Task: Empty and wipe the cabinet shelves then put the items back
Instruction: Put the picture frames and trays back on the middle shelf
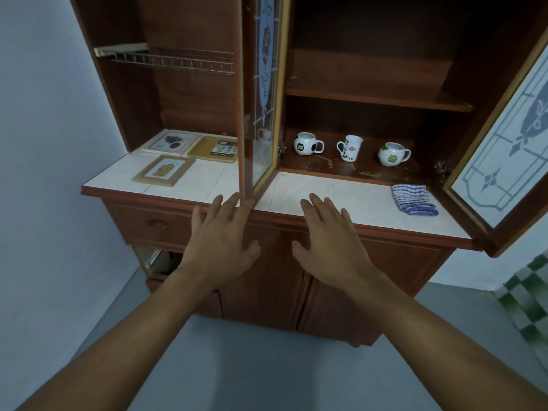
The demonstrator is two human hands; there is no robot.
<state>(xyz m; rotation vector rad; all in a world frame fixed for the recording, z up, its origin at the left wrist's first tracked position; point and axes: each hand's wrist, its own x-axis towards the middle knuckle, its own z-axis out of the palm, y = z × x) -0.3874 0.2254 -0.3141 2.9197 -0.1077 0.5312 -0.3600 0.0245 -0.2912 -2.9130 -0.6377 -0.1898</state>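
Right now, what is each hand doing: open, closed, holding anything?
Left hand: open, fingers spread, holding nothing.
Right hand: open, fingers spread, holding nothing.

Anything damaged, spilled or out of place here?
The lower cabinet shelf shows pale, flaked patches along its front edge, as if the finish has worn off. Nothing looks spilled or toppled.

The cabinet (189,93) is reddish-brown wood with a slight sheen, though the shelf (341,169) under the mugs (350,148) looks scuffed and patchy. The worktop (326,191) is smooth, pale, tile-look stuff, the mugs are glossy glazed ceramic, and the rack (178,60) on the far left is shiny metal wire. The door panes (504,161) are patterned frosted glass, and the striped cloth (413,200) on the right is soft woven fabric.
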